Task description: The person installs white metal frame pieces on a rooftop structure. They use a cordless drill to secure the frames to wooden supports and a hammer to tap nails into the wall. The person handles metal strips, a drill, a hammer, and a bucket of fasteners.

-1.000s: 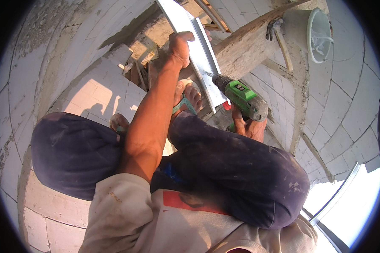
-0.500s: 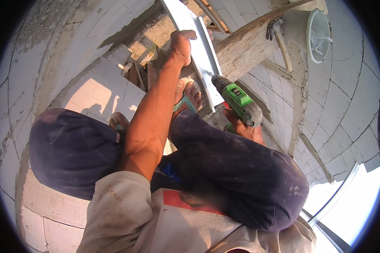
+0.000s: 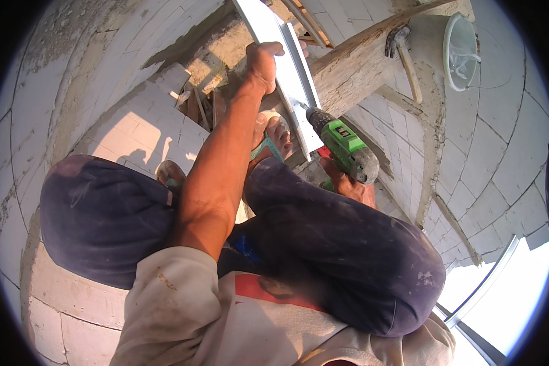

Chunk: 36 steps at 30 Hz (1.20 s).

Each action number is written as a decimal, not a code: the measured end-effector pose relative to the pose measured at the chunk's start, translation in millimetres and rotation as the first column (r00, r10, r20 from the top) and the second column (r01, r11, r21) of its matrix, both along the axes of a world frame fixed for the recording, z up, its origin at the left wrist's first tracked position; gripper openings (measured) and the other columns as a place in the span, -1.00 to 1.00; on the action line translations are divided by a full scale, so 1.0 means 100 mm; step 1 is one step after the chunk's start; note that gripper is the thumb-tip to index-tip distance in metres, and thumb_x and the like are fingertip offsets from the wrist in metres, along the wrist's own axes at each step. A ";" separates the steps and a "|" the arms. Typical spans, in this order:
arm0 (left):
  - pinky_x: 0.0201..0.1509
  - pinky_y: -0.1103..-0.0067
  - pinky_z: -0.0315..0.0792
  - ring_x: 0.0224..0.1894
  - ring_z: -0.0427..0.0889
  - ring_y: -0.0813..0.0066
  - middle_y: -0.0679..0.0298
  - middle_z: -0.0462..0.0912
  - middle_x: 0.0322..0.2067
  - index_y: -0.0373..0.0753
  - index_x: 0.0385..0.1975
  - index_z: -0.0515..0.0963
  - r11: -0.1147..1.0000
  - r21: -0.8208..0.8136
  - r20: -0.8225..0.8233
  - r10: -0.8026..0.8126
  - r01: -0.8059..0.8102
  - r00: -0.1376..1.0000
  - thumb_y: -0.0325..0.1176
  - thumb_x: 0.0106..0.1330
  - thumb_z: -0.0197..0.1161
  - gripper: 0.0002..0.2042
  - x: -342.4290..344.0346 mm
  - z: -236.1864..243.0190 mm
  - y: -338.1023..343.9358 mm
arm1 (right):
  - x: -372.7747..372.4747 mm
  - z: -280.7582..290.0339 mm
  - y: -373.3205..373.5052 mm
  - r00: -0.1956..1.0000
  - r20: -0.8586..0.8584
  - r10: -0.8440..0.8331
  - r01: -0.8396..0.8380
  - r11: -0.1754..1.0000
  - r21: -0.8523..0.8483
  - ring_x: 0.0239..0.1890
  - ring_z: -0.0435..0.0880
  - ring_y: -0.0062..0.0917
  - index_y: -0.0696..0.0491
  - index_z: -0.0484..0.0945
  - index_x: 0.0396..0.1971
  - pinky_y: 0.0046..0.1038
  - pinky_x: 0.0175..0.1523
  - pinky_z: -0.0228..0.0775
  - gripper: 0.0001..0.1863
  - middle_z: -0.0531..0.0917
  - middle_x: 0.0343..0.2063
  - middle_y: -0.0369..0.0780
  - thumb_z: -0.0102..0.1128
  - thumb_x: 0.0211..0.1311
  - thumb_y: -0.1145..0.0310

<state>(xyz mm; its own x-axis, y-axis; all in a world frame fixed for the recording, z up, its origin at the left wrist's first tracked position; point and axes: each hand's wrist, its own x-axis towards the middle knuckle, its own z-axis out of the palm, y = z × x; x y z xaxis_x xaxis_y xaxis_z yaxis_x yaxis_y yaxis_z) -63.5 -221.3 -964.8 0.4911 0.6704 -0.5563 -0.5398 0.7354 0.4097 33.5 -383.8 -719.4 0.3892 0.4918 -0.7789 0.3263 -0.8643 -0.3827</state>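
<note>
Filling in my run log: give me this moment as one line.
left hand: holds metal strip | right hand: grips green drill, bit at strip | foot beside strip

The green drill (image 3: 343, 146) has swung (bit first) against the metal profile (image 3: 293, 73).

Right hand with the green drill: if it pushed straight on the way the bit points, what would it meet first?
The right hand aims the green drill up-left; its bit tip seems at or near the metal profile, so that comes first. Actual contact is unclear.
</note>
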 end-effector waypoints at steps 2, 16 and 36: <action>0.12 0.15 0.65 -0.08 0.74 -0.01 -0.14 0.72 -0.12 -0.49 0.08 0.53 1.000 0.011 0.006 0.007 -0.007 1.000 -0.43 0.07 0.00 -0.48 0.01 -0.01 -0.01 | -0.01 0.09 0.08 0.998 -0.029 -0.063 0.062 0.997 -0.045 -0.14 0.71 -0.32 0.11 0.60 0.15 -0.27 -0.03 0.52 -0.57 0.72 -0.14 -0.09 0.34 0.32 0.31; 0.16 0.23 0.64 -0.03 0.75 0.02 -0.12 0.72 -0.05 -0.50 0.11 0.54 0.996 -0.025 0.051 -0.084 0.086 0.995 -0.43 0.19 0.05 -0.52 -0.01 -0.02 -0.18 | 0.10 -0.01 -0.23 0.997 0.049 -0.059 0.053 0.993 0.108 0.01 0.70 -0.28 0.08 0.60 0.18 -0.25 0.11 0.50 -0.50 0.72 -0.01 -0.09 0.40 0.29 0.23; 0.11 0.22 0.61 -0.15 0.75 0.07 0.10 0.67 -0.31 -0.40 -0.10 0.62 1.000 -0.020 -0.024 -0.002 0.002 1.000 -0.45 0.09 0.14 -0.65 0.03 0.01 -0.29 | 0.06 -0.06 -0.43 0.985 0.090 -0.150 0.124 0.960 0.250 -0.01 0.74 -0.33 0.19 0.46 0.08 -0.30 0.10 0.52 -0.51 0.73 -0.07 -0.06 0.48 0.23 0.39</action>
